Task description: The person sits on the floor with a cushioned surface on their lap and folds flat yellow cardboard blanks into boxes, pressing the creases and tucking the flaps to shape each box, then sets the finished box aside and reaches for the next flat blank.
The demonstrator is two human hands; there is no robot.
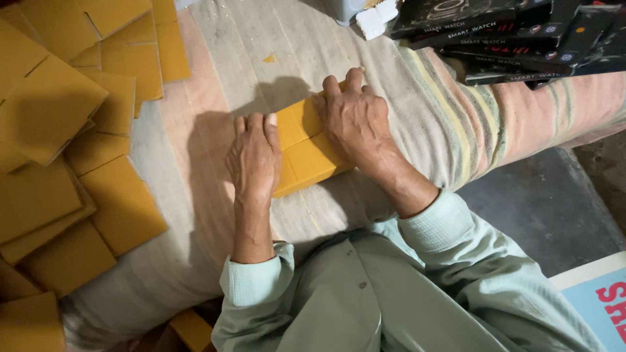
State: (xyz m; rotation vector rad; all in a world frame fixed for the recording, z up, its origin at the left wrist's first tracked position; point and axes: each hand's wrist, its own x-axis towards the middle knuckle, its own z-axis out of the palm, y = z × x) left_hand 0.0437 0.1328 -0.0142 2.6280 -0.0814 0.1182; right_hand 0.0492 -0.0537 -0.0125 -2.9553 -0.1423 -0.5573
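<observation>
In the head view, a yellow cardboard box (306, 153) is pressed flat on the striped cloth (417, 104) between both hands. The left hand (253, 160) lies palm-down on its near left edge, fingers together; the right hand (355, 120) is spread over its far right half, not clamped. The box is judged light, thin and easily creased, best gripped along its folded edges. Loose yellow cardboard blanks (72, 150) are heaped left of the left hand; black flat boxes (515, 36) are stacked beyond the right.
</observation>
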